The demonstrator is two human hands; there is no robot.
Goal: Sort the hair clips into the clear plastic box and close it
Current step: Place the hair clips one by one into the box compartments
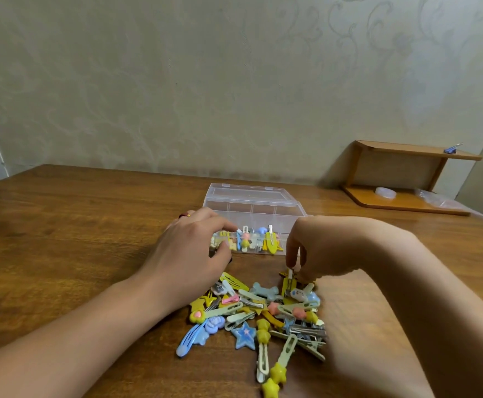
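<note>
A pile of colourful hair clips [257,311] lies on the wooden table [76,225] in front of me. Behind it stands the clear plastic box [251,208] with its lid open toward the wall; several clips sit in its front compartments. My left hand [191,254] is at the box's left front corner, its fingers curled around that corner, the thumb on the front wall. My right hand [318,248] reaches down at the far right of the pile and pinches a yellow clip [289,278] by its metal end.
A small wooden shelf [407,179] stands at the back right against the wall, with a clear round item on its base and a blue clip on top. A crumpled clear plastic bag [441,199] lies beside it.
</note>
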